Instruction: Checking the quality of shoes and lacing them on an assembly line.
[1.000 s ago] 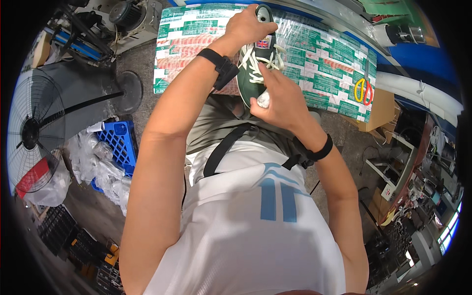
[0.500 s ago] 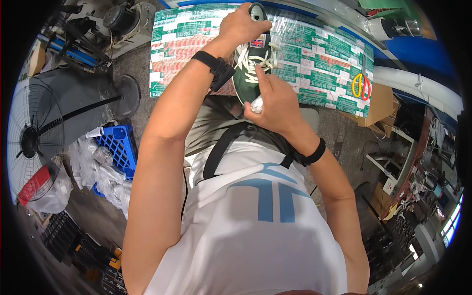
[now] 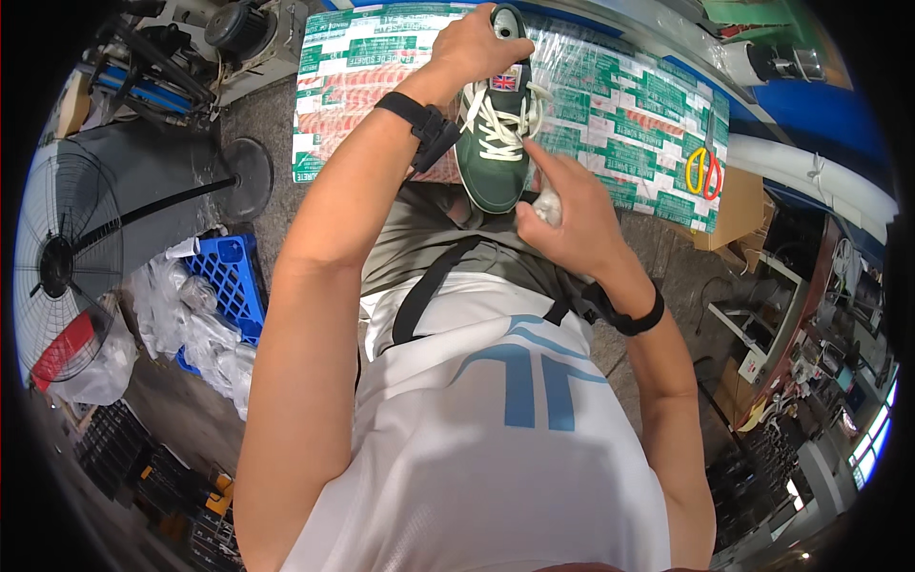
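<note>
A dark green sneaker [image 3: 493, 179] with cream laces [image 3: 499, 129] and a small flag patch on its tongue [image 3: 504, 83] lies toe toward me on the tape-covered tabletop [image 3: 381, 105]. My left hand [image 3: 470, 48] grips the shoe at its collar near the heel, with the thumb across the opening. Beside the shoe's right side is my right hand [image 3: 578, 205], its index finger stretched toward the lower laces. Its other fingers curl around a crumpled white wad [image 3: 547, 206], possibly cloth or tissue. The wad is partly hidden by the hand.
Scissors [image 3: 703, 173] with yellow and red handles lie at the table's right end. A cardboard box [image 3: 739, 214] sits beyond that edge. To my left are a standing fan [image 3: 59, 267] and a blue crate [image 3: 229, 286] beside plastic bags.
My right hand has moved right, off the shoe's toe, so the toe and lower laces show more fully. The white wad has moved with it. My left hand keeps its hold.
</note>
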Available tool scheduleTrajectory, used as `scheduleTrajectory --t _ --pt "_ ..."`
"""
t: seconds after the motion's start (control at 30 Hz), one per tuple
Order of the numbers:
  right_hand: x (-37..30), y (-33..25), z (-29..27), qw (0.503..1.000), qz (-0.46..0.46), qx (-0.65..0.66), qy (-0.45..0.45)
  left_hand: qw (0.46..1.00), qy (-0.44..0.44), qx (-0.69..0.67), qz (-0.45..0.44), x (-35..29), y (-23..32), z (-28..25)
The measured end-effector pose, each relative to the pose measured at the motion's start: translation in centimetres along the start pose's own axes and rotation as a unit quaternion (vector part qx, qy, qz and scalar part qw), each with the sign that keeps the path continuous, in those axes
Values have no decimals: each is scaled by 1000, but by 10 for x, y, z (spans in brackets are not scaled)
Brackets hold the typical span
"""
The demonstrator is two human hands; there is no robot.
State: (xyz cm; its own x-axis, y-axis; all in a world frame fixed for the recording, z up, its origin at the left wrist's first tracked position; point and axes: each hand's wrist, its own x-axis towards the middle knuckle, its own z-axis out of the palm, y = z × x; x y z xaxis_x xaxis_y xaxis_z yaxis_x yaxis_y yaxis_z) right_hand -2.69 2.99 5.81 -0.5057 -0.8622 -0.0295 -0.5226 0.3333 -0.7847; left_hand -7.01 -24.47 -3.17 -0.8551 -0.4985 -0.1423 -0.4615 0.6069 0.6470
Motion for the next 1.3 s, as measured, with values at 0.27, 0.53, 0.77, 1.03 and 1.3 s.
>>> scheduleTrajectory --t 0.27,0.53,0.77,1.03,1.3 --pt "2 14 6 978 -37 -202 -14 997 -27 -78 -3 -6 7 -6" --pt "-11 1 13 988 -59 -139 16 992 -61 -109 22 -5 3 -6" --pt "8 45 38 966 66 107 226 915 -114 -387 21 -4 -37 -20" --pt "22 38 75 977 120 125 121 887 -23 -442 -132 -87 -17 -39" --pt "38 28 60 988 6 140 71 830 49 -511 -219 -98 -37 -50"
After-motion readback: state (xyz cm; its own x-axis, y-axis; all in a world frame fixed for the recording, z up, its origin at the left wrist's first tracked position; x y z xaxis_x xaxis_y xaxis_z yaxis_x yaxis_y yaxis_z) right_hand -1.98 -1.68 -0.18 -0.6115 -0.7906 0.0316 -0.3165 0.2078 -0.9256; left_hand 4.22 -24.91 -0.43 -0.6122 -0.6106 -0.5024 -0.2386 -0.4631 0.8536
